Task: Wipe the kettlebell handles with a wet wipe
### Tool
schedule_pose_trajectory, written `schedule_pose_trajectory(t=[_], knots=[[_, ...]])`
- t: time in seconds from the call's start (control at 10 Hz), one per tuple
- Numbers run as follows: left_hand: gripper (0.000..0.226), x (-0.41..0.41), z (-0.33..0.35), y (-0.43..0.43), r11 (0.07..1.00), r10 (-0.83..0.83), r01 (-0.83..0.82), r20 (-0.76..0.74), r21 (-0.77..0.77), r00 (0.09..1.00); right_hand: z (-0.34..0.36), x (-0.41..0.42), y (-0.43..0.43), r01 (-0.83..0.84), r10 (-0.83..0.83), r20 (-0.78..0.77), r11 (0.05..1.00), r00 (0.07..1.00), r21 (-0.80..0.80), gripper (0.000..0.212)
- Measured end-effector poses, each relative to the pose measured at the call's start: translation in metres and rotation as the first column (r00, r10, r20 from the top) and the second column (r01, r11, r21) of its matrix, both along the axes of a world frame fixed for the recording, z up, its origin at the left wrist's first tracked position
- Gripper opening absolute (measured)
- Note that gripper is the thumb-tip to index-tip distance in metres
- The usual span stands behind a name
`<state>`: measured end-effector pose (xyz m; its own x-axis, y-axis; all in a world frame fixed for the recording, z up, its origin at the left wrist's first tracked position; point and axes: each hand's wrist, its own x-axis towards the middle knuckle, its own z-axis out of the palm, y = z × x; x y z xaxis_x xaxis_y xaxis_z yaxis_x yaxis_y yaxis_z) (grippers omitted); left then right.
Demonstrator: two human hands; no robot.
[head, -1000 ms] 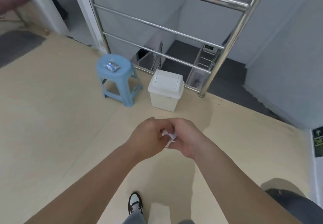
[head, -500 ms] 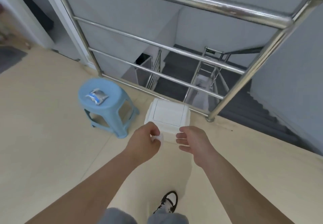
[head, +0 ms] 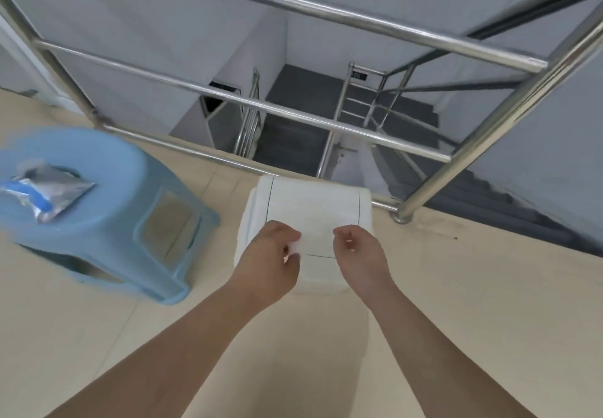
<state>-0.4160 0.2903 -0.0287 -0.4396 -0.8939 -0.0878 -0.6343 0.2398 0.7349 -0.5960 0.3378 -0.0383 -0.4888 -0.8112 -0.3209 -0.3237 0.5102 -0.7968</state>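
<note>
Standing close to a drop, the person faces a steel railing [head: 326,13] whose bars run across the upper view to a slanted post [head: 456,159] planted at the floor's edge on the right. Beyond the bars a stairwell [head: 293,117] falls away to dark steps. A white bin [head: 313,202] with a flap lid sits just inside the lowest bar, near the foot of the post. A blue stool [head: 107,222] stands to its left, with a narrow strip of floor between the two. A silver and blue packet [head: 49,189] lies on the stool's seat. The pale floor [head: 473,303] spreads wide to the right of the bin and in the foreground on either side of the forearms, so the room for moving lies there and not ahead.

The wipe [head: 294,248] shows only as a small white wad, crumpled and mostly hidden. It is hard to tell apart from the white lid behind it.

The left hand [head: 270,261] is over the near left part of the bin lid, fingers curled in, pinching the wad against the thumb. The right hand [head: 360,254] is beside it over the lid, apart from the left, with fingers loosely bent and nothing in them. Whether either hand touches the lid cannot be told
</note>
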Motion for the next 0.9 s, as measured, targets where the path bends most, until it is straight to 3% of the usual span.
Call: schedule_pose_trajectory(t=[0.1, 0.2, 0.3, 0.4, 0.5, 0.6, 0.8, 0.9], knots=[[0.026, -0.011, -0.067, -0.027, 0.984, -0.062, 0.064, 0.018, -0.165, 0.998, -0.056, -0.011, -0.020, -0.010, -0.025, -0.270, 0.992, 0.963, -0.128, 0.015], [0.017, -0.021, -0.108, -0.044, 0.944, -0.114, 0.113, 0.014, -0.309, 0.993, -0.078, -0.012, -0.030, 0.015, -0.126, -0.440, 0.969, 0.889, -0.247, 0.010], [0.020, -0.033, -0.121, -0.053, 0.898, -0.171, 0.208, 0.126, -0.389, 0.977, -0.082, -0.012, -0.032, 0.002, -0.163, -0.468, 0.946, 0.869, -0.325, 0.007], [0.025, -0.039, -0.111, -0.055, 0.913, -0.241, 0.332, 0.342, -0.239, 0.908, -0.082, -0.010, -0.030, 0.005, -0.166, -0.440, 0.939, 0.882, -0.345, 0.009], [0.027, -0.032, -0.092, -0.047, 0.896, -0.185, 0.306, 0.357, -0.321, 0.916, -0.072, -0.007, -0.024, 0.005, -0.132, -0.437, 0.960, 0.890, -0.278, 0.020], [0.023, -0.023, -0.067, -0.042, 0.881, -0.134, 0.223, 0.232, -0.418, 0.963, -0.046, -0.002, -0.025, -0.021, -0.074, -0.396, 0.973, 0.915, -0.229, 0.015], [0.015, -0.013, -0.029, -0.058, 0.887, -0.152, 0.152, 0.034, -0.436, 0.988, 0.039, 0.013, -0.015, -0.060, 0.017, -0.137, 0.948, 0.990, -0.312, 0.017], [0.015, -0.017, -0.016, -0.065, 0.904, -0.169, 0.152, -0.009, -0.399, 0.986, 0.125, 0.015, 0.005, 0.099, -0.037, 0.113, 0.788, 0.993, -0.608, 0.025]])
